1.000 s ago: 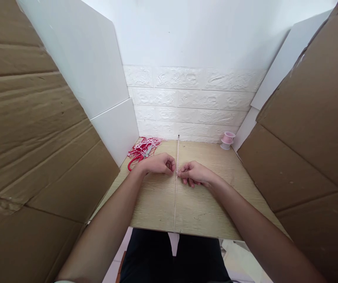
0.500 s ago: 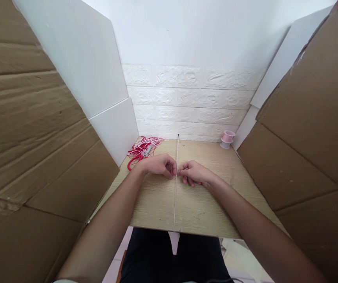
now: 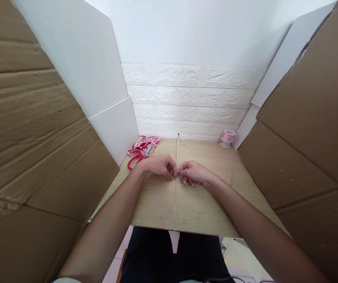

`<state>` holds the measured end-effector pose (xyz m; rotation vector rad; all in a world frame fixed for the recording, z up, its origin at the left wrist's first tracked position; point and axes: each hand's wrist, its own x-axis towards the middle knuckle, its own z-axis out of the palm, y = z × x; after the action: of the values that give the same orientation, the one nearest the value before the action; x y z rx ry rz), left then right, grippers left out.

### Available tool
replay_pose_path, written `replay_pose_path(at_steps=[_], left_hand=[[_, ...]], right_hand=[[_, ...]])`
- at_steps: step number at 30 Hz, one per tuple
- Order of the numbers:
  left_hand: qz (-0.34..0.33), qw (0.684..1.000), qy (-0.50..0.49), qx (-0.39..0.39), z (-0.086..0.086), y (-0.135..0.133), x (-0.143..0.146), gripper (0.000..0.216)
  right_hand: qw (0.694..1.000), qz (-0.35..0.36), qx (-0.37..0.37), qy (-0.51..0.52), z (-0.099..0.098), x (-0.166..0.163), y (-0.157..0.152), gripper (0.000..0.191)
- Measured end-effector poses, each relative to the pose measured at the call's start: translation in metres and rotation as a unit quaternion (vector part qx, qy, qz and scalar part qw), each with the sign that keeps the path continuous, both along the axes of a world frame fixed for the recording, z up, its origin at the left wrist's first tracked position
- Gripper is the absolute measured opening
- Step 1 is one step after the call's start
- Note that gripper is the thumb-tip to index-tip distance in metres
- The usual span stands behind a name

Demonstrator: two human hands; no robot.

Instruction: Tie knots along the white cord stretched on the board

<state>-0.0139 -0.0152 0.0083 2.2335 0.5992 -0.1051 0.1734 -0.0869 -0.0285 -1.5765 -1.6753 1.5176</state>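
Observation:
A pale cord (image 3: 175, 204) runs taut from a small nail (image 3: 178, 134) at the back of the wooden table (image 3: 207, 212) to its front edge. Beyond my fingers the cord looks thicker, as if knotted or braided. My left hand (image 3: 162, 166) is closed in a pinch at the cord's left side. From the right, my right hand (image 3: 194, 173) pinches close against the same spot, its lower fingers curled. A thin thread seems to be between the fingertips, mostly hidden by them.
Red-handled scissors (image 3: 134, 161) lie at the left beside a heap of red and pink-white cords (image 3: 141, 146). Spools of pink and white thread (image 3: 227, 137) stand stacked at the back right. Cardboard panels (image 3: 39, 129) flank both sides, and a white brick-patterned wall (image 3: 190, 96) closes the back.
A small loose loop of thread below my fingertips has drawn in and no longer shows. Both hands have stayed nearly in place at the cord.

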Motion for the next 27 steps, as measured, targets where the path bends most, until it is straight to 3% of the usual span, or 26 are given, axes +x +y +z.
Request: replay_pose_path(at_steps=[13, 20, 27], left_hand=[[-0.007, 1.0, 0.024, 0.006, -0.002, 0.002, 0.001, 0.029], [-0.03, 0.998, 0.041, 0.031, 0.002, -0.002, 0.002, 0.023], [0.034, 0.999, -0.01, 0.016, 0.009, -0.003, 0.001, 0.023]], right_hand=[[0.999, -0.002, 0.009, -0.035, 0.007, -0.005, -0.003, 0.02], [0.999, -0.005, 0.01, -0.032, 0.006, -0.006, -0.004, 0.02], [1.0, -0.018, 0.013, -0.009, -0.001, -0.004, -0.002, 0.02]])
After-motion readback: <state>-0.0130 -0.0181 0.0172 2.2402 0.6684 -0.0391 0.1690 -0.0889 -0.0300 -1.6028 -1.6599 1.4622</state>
